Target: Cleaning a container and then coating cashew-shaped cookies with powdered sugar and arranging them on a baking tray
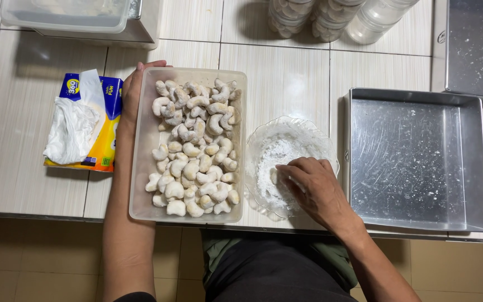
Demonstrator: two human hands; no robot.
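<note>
A clear rectangular plastic container (141,168) holds several pale crescent-shaped cookies (197,151) dusted white. My left hand (132,89) grips the container's far left corner, with the forearm lying along its left side. To the right stands a clear glass dish (308,134) with white powdered sugar (272,159) in it. My right hand (314,187) rests in that dish, its fingertips closed on a crescent cookie (275,176) lying in the sugar.
A square metal baking tray (417,159) lies right of the dish, and another tray (479,45) sits at the far right. A tissue pack (85,120) lies to the left. A plastic box (74,17) and clear jars (336,17) stand at the back. The counter's front edge runs just below the container.
</note>
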